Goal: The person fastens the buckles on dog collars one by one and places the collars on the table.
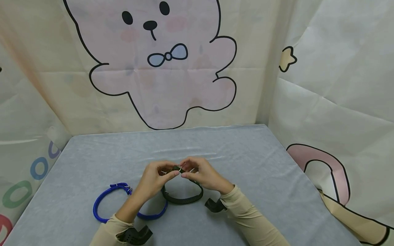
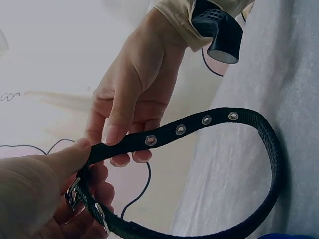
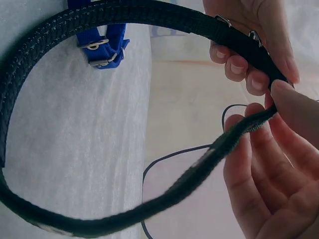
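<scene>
A dark green collar (image 1: 183,201) hangs as a loop from both hands, low over the table. My left hand (image 1: 154,177) pinches it near the metal buckle (image 2: 73,194), thumb on top. My right hand (image 1: 203,173) pinches the strap end between thumb and fingers, beside the left fingertips. In the left wrist view several metal-rimmed holes (image 2: 181,130) run along the strap. The right wrist view shows the ribbed band (image 3: 119,12) and metal fittings (image 3: 255,38) by the left fingers. Whether the strap end passes through the buckle is hidden by the fingers.
Blue collar material (image 1: 97,201) with metal fittings lies on the grey cloth-covered table (image 1: 246,153), partly behind the left forearm; I cannot tell whether it is one collar or two. Black wrist cameras (image 1: 135,235) sit on both sleeves. Printed curtains (image 1: 197,85) surround the table.
</scene>
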